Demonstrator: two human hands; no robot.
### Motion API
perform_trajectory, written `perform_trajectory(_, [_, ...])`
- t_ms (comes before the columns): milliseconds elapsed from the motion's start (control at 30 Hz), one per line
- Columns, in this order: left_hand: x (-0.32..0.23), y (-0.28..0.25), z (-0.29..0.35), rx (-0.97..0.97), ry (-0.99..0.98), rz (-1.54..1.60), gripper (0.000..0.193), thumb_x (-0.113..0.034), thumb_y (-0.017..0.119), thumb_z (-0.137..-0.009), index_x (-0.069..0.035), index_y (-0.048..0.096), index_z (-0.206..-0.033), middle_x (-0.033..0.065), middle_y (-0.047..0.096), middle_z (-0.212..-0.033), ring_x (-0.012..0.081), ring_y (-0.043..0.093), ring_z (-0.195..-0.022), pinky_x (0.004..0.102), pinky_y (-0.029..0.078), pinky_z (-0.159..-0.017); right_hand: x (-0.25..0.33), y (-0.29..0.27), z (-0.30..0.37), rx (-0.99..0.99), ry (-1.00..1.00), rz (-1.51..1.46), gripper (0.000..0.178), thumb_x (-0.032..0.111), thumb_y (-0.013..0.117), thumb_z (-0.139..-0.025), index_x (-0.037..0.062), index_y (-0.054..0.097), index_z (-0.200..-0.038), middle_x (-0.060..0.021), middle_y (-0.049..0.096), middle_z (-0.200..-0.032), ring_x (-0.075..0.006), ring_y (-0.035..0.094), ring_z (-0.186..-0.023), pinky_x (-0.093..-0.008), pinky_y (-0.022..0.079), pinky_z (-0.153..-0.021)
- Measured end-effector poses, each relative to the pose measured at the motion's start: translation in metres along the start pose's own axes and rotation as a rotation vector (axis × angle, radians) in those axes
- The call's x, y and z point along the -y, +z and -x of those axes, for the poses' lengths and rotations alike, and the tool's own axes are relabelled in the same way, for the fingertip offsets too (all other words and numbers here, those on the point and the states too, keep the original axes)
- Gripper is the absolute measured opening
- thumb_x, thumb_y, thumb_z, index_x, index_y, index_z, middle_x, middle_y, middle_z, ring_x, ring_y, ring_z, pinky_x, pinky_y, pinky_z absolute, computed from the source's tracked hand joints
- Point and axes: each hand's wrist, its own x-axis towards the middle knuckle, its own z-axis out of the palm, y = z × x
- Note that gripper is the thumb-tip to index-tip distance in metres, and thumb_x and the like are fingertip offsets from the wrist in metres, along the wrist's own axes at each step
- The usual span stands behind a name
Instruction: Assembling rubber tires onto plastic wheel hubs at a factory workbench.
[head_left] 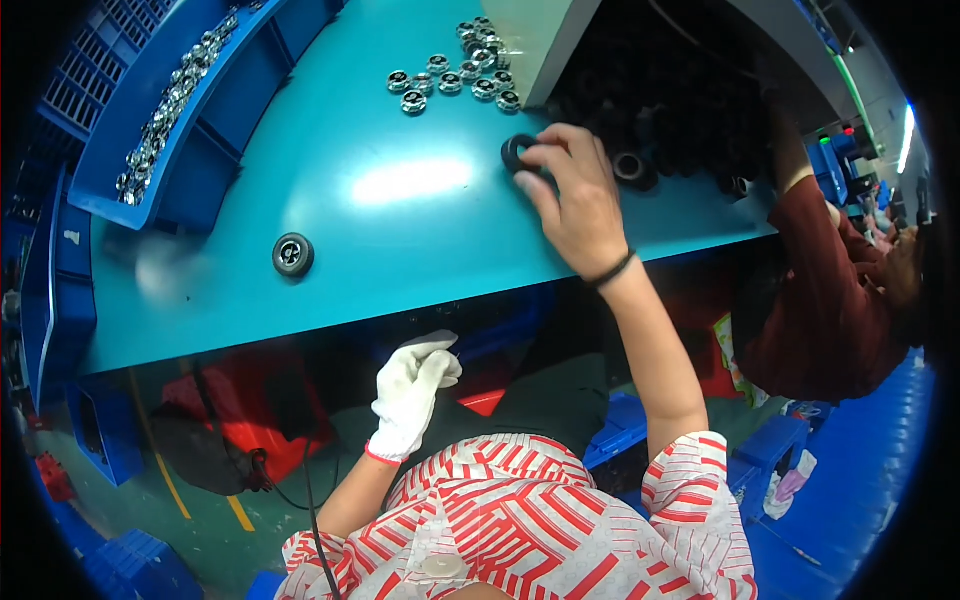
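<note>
My bare right hand (578,200), with a dark band at its wrist, pinches a small black rubber tyre (516,154) between thumb and fingers at the table's surface. My left hand (412,385) wears a white knit glove and hovers before the table's near edge. Its fingers are curled together, and I cannot make out what, if anything, is in them. A small wheel (293,255), a black tyre around a silver spoked hub, lies alone on the left of the teal table (400,240). Several loose chrome hubs (470,72) with dark centres are grouped at the far middle.
A long blue bin (185,150) of shiny chrome parts stands at the far left. At right, a heap of black tyres (650,110) lies in shadow beside a pale panel (550,50). A co-worker in a maroon sleeve (815,250) reaches toward the heap.
</note>
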Motion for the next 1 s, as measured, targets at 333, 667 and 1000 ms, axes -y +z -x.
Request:
perform_trajectory(333, [-0.010,0.005,0.013,0.149,0.228,0.199,0.055,0.000,0.064,-0.083,0.002,0.040,-0.133,0.0153,0.056,-0.118,0.0229,0.057,-0.109,0.0349,0.046,-0.093,0.075,-0.007,0.137,0.484,1.119,-1.732,0.027,0.022,0.044,-0.099,0.0019,0.053,-0.115,-0.0101,0.061,-0.102,-0.0123,0.058,-0.078,-0.0223,0.047,-0.066])
perform_trajectory(667, [0.002,0.004,0.025,0.168,0.218,-0.330,0.059,0.000,0.071,-0.073,0.001,0.048,-0.128,0.0142,0.058,-0.116,0.0221,0.060,-0.104,0.0331,0.048,-0.091,0.081,0.007,0.174,0.495,1.154,-1.873,0.031,0.028,0.045,-0.099,0.0042,0.054,-0.117,-0.0052,0.060,-0.107,-0.0117,0.055,-0.086,-0.0237,0.046,-0.072])
perform_trajectory(1000, [0.006,0.008,0.024,0.169,0.159,-0.028,0.056,-0.006,0.070,-0.079,0.000,0.046,-0.130,0.0136,0.057,-0.116,0.0232,0.062,-0.101,0.0317,0.050,-0.087,0.085,0.006,0.169,0.431,0.935,-1.412,0.021,0.018,0.058,-0.092,0.0034,0.055,-0.107,-0.0057,0.058,-0.105,-0.0110,0.057,-0.081,-0.0230,0.048,-0.072])
